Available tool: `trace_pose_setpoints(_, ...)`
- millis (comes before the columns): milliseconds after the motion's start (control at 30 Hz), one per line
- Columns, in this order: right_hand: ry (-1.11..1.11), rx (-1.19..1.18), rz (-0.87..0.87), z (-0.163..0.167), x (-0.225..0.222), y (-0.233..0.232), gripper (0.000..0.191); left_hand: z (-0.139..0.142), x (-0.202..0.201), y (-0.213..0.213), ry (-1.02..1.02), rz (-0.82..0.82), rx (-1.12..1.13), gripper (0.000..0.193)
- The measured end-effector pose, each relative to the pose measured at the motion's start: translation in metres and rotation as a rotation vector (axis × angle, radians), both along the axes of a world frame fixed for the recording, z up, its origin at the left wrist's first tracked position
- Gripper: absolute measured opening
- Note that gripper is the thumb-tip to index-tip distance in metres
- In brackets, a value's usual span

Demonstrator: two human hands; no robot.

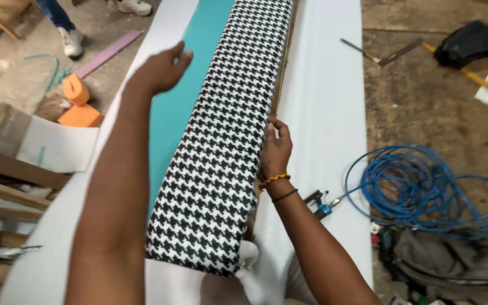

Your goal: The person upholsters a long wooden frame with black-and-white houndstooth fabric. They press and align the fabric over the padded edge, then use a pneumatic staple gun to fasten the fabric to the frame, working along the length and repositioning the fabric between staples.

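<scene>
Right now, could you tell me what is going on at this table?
A person is working on a long panel wrapped in black-and-white houndstooth fabric, lying on a white table. The right hand pinches the fabric's right edge. The left hand hovers open above the teal strip beside it. A tool on a coiled blue hose lies nearby.

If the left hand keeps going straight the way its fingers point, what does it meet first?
Probably the houndstooth fabric. The left hand hangs over the teal strip with its fingers aimed up and right toward the roll's near edge, though its height above the strip is unclear.
</scene>
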State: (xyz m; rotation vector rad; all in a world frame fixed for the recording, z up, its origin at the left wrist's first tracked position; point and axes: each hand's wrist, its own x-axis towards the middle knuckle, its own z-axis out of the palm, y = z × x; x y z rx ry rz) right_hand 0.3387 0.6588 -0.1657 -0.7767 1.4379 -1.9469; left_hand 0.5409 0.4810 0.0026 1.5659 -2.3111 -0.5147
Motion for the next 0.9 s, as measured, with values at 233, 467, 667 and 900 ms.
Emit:
trace_pose_setpoints(233,-0.242,-0.027,0.010,-0.007,0.017,-0.005,0.022,-0.042,-0.076,0.054,-0.140,0.004,-0.047,0.070)
trace_pose_setpoints(467,-0.444,-0.297,-0.004,-0.021,0.036,-0.012,0.021,-0.063,-0.099,0.121,-0.403,-0.191,-0.321,0.062)
trace_pose_setpoints(667,-0.529,-0.207,0.073,-0.006,0.035,-0.003,0.027,-0.048,-0.124,0.168,-0.470,-0.220,-0.301,0.057)
trace_pose_setpoints(900,-0.445,0.209,0.612,-0.072,-0.013,0.009,0.035,-0.040,-0.134,0.178,-0.560,-0.188,-0.244,0.060)
